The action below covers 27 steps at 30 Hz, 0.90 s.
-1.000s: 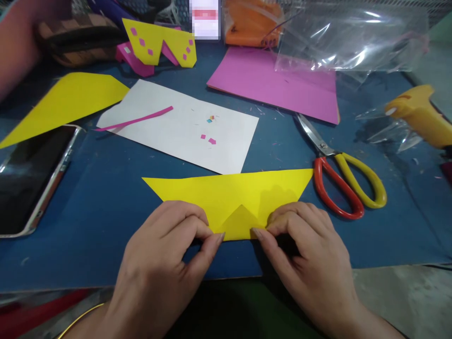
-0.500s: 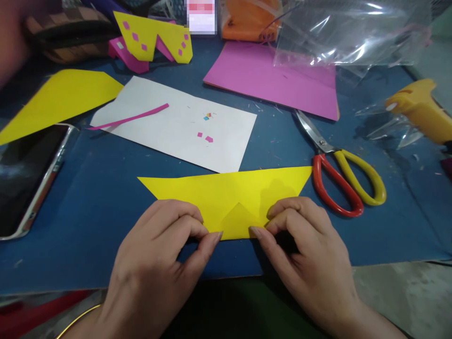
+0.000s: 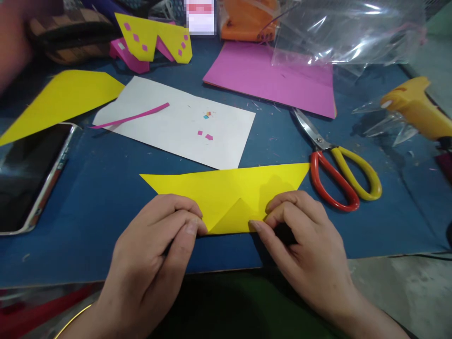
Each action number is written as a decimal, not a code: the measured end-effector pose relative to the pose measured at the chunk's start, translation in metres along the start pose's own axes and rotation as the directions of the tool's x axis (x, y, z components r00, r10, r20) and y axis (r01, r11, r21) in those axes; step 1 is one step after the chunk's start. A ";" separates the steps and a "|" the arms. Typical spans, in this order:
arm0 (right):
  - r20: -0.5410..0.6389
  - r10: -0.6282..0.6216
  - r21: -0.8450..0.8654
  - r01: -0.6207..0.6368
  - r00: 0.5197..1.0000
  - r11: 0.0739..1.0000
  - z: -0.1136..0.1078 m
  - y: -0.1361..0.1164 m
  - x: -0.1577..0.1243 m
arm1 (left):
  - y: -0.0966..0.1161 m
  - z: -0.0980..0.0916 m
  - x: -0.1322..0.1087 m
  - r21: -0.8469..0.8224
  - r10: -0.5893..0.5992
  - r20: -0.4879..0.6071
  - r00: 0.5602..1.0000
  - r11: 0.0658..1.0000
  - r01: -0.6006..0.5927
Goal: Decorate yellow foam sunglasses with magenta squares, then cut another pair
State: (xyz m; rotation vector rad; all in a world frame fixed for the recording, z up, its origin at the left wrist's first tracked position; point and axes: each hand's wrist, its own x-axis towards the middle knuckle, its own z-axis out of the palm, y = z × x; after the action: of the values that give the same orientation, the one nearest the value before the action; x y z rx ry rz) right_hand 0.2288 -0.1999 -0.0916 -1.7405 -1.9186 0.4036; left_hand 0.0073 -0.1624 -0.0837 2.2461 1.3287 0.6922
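Note:
A folded sheet of yellow paper point(image 3: 226, 188) lies on the blue table in front of me, with a small triangular flap at the middle of its near edge. My left hand point(image 3: 158, 249) is closed at the near left part of the paper, thumb against the curled index finger. At the near right part, my right hand point(image 3: 303, 240) pinches the folded edge, its thumb tip on the flap's corner. Scissors point(image 3: 319, 141) with one red and one yellow handle lie beside the paper's right tip.
Beyond the paper is a white sheet point(image 3: 226, 146) bearing a pink strip point(image 3: 141, 114) and small scraps. A phone point(image 3: 31, 174) and another yellow paper point(image 3: 67, 101) are at left. Pink sheets point(image 3: 275, 75), clear plastic bags point(image 3: 353, 33) and a yellow glue gun point(image 3: 409, 101) lie farther back.
My left thumb has drawn back left from the near edge to the index finger, uncovering the flap's left corner. My right hand keeps its hold on the paper.

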 end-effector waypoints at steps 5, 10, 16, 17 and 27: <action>-0.003 -0.013 0.012 0.013 1.000 1.000 0.000 0.000 -0.001 | 0.007 -0.002 -0.001 -0.096 -0.248 -0.159 0.956 0.967 0.235; -0.004 -0.020 0.011 0.020 1.000 1.000 0.001 0.001 -0.001 | 0.008 -0.001 0.001 0.005 -0.139 -0.122 0.983 0.990 0.141; -0.009 -0.033 0.005 0.033 0.999 0.999 0.001 0.002 0.000 | 0.006 0.006 0.004 0.114 -0.037 -0.055 0.998 0.993 0.043; -0.010 -0.032 0.006 0.032 0.999 0.999 0.001 0.002 0.000 | 0.006 0.006 0.005 0.113 -0.023 -0.040 0.999 0.993 0.028; -0.141 0.103 0.234 -0.068 0.985 0.970 -0.010 0.006 -0.004 | 0.005 0.005 0.009 0.127 -0.014 0.037 0.999 0.992 0.009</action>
State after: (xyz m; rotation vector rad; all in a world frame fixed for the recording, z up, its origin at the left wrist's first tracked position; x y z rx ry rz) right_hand 0.2401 -0.2044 -0.0872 -1.6568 -1.6260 0.4879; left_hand 0.0174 -0.1574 -0.0832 2.3371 1.4022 0.5731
